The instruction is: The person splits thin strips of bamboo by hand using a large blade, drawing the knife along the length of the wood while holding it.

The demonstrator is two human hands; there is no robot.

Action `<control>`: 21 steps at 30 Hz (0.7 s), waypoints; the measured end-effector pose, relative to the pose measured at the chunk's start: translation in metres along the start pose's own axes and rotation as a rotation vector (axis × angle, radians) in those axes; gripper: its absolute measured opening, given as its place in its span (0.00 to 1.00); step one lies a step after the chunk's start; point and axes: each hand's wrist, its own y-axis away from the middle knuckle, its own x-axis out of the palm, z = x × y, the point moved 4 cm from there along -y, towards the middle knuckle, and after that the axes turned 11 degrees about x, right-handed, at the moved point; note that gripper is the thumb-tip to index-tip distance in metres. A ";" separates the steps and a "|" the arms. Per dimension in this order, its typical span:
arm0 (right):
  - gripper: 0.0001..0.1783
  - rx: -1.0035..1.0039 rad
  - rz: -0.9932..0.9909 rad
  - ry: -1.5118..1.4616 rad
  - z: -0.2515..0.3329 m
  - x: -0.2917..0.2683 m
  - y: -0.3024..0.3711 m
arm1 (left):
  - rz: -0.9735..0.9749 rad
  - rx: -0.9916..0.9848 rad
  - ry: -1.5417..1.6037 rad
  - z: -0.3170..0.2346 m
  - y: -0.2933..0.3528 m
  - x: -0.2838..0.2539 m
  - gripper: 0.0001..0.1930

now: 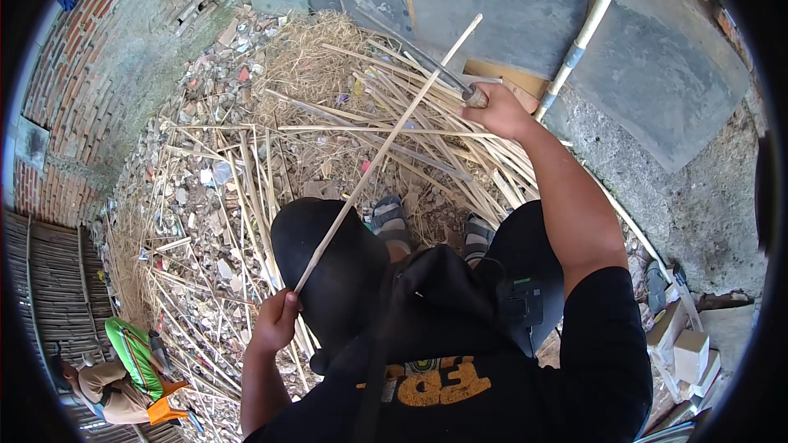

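My left hand is closed around the near end of a long, pale bamboo strip. The strip slants up and away to the right, past my bent left knee. In my right hand is the wooden handle of a long knife, fingers wrapped around it. Its dark, narrow blade points away to the far left and crosses the strip near the strip's far end. Whether blade and strip touch, I cannot tell. Beneath the knife lies a heap of similar bamboo strips.
More strips lie scattered over rubble at the left. Dry straw is piled beyond. A pale pipe slants by the far-right wall. Another person sits at lower left. Pale blocks stand at lower right.
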 end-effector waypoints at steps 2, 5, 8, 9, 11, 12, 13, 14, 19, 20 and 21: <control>0.13 0.081 0.202 -0.263 0.013 0.012 0.007 | -0.010 0.002 0.005 -0.005 0.001 -0.001 0.22; 0.15 0.074 0.342 -0.453 0.035 0.021 0.017 | -0.037 -0.002 -0.043 -0.016 0.001 -0.003 0.20; 0.12 0.013 0.373 -0.586 0.051 0.014 0.033 | -0.097 0.092 -0.241 -0.034 -0.008 -0.013 0.16; 0.12 -0.014 0.380 -0.627 0.054 0.010 0.036 | -0.113 0.093 -0.237 -0.033 -0.009 -0.018 0.16; 0.12 -0.032 0.384 -0.670 0.060 0.004 0.037 | -0.096 0.096 -0.343 -0.033 -0.010 -0.025 0.14; 0.12 -0.030 0.378 -0.703 0.061 0.002 0.037 | -0.134 0.122 -0.420 -0.035 -0.009 -0.027 0.13; 0.13 -0.028 0.373 -0.737 0.061 0.000 0.038 | -0.145 0.121 -0.418 -0.036 -0.010 -0.029 0.13; 0.14 -0.031 0.395 -0.811 0.060 0.001 0.038 | -0.169 0.141 -0.429 -0.038 -0.011 -0.031 0.13; 0.17 0.038 0.321 -0.825 0.043 0.002 0.050 | -0.214 0.225 -0.521 -0.050 -0.019 -0.047 0.12; 0.17 0.072 0.320 -0.859 0.043 0.002 0.051 | -0.215 0.228 -0.496 -0.051 -0.021 -0.049 0.12; 0.17 0.110 0.319 -0.899 0.043 0.004 0.053 | -0.220 0.227 -0.493 -0.053 -0.021 -0.051 0.12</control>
